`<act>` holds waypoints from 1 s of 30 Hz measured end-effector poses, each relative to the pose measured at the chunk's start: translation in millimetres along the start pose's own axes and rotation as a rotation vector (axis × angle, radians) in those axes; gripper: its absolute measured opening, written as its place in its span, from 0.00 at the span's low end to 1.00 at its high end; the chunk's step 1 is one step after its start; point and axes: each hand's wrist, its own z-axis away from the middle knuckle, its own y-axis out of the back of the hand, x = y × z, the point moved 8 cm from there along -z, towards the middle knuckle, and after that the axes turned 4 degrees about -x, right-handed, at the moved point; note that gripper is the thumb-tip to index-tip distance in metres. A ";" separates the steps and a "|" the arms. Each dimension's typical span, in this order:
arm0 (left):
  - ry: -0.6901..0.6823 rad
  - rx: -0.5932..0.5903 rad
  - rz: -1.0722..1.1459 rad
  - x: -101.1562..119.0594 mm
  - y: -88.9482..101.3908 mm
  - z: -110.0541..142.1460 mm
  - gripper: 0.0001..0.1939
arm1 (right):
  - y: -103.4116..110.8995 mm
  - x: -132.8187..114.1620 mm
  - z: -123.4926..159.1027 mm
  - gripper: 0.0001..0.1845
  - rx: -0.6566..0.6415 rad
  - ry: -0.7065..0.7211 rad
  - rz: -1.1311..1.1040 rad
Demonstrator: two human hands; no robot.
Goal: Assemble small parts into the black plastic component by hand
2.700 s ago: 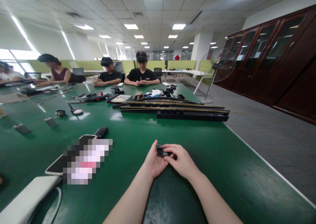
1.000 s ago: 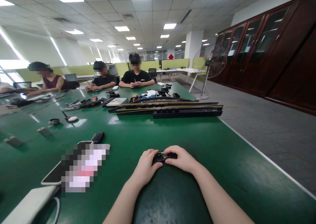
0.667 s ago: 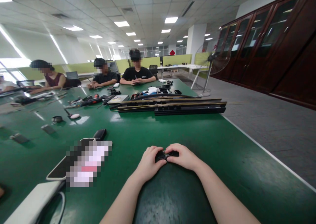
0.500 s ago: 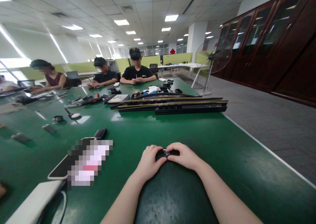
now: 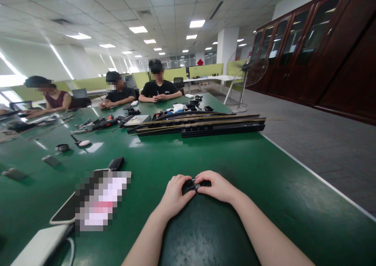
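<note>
Out over the near stretch of the green table (image 5: pixel 235 156), in the head view, it's close two-handed work on a small black part (image 5: pixel 188 186)! Left hand (image 5: pixel 173 197) pinches one end, thumb on the near side and fingers curled over the far side; right hand (image 5: pixel 219 187) mirrors it at the other end, and the fingertips nearly meet in the middle. Handling it between the fingertips looks to be the step under way, and how far along that is, I cannot tell. Any small move from this grip calls, I'd judge, for light, even pressure and both ends kept in line.

And the look of it: dark, slim, lying crosswise between the hands, with a small pale glint near the centre. Fingers hide much of the shape, and whether it touches the tabletop is unclear. Beyond it lie long black rails (image 5: pixel 229 130), well apart from the hands; over on the left sits a white box (image 5: pixel 41 244).
</note>
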 end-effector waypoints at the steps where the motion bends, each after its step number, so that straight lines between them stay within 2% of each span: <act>1: 0.002 -0.002 0.004 -0.2 0.0 -0.1 0.16 | 0.1 0.0 0.0 0.11 0.000 -0.007 -0.012; 7: 0.006 0.011 0.014 -0.9 0.2 -0.6 0.17 | 3.4 6.2 -1.0 0.11 0.002 -0.095 -0.175; 16: 0.010 0.014 0.014 -0.1 0.0 0.0 0.19 | 10.6 32.0 -2.9 0.16 0.102 -0.182 -0.405; 22: 0.015 0.018 0.034 -0.2 0.7 -0.3 0.20 | 14.3 36.9 -1.6 0.20 0.184 -0.236 -0.631; 30: 0.013 0.027 0.037 1.0 2.3 -0.3 0.19 | 25.2 47.2 2.7 0.16 0.310 -0.232 -0.765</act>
